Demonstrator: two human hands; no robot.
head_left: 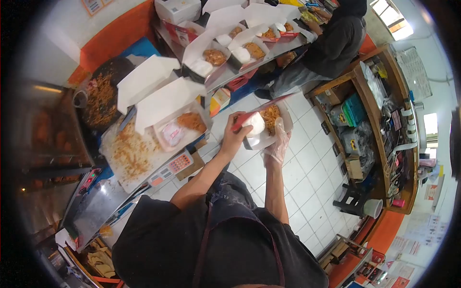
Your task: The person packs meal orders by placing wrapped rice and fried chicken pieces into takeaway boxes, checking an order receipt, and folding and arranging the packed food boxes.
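Both hands hold an open food box point(259, 142) above the tiled floor. White rice point(254, 124) and crumbly fried food point(270, 116) lie inside it. My left hand point(234, 135) is bare and grips the box's left side, its thumb over the rim beside the rice. On the right side, my right hand point(278, 146) wears a clear plastic glove and has its fingers at the box edge by the fried food. To the left, another open box point(165, 146) stands on the counter with fried chicken point(191, 122) and a wrapped white-and-pink packet point(173, 134).
More open boxes point(214, 57) line the counter at the top. A dark pan point(98, 93) of crumbs and a crumb-covered board point(127, 153) are at left, near a calculator point(178, 163). Another person point(338, 45) stands at the upper right. Wooden shelves point(357, 81) and a black stool point(348, 199) are at right.
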